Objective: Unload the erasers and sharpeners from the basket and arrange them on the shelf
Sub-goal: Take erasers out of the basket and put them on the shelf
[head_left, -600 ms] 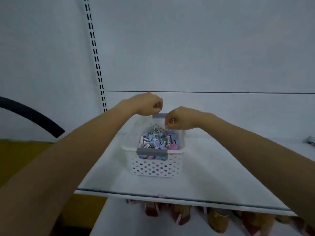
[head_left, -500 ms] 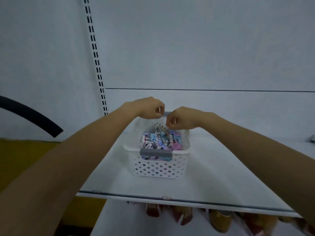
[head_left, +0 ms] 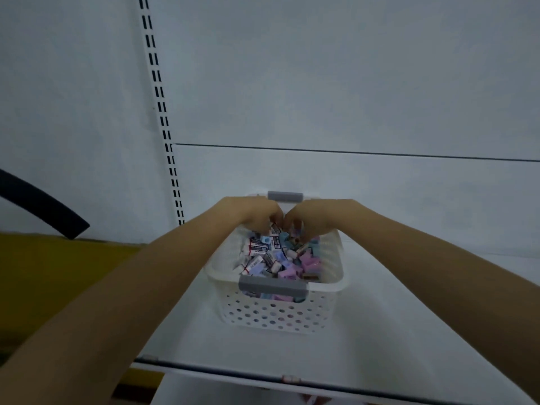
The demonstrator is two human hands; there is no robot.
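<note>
- My left hand (head_left: 251,213) and right hand (head_left: 315,217) are now down inside the far end of the white perforated basket (head_left: 277,315), knuckles almost touching. Half a second ago both were up at the far grey handle (head_left: 285,196), which now shows bare just beyond them.
- The fingers of both hands curl downward into the heap of erasers and sharpeners (head_left: 274,260). The fingertips are buried among the pieces, so I cannot tell whether either hand has hold of anything yet. A white wrapped eraser (head_left: 274,229) stands on end right between them.
- The heap fills the basket, with white-sleeved erasers mostly on the left and pink and blue pieces mostly on the right and near side.
- The basket sits on the white shelf (head_left: 409,331), toward its left end. None of its stock lies on the shelf board in view.
- My reading is that the work has passed from handling the basket to picking from it, and unloading is only beginning.
</note>
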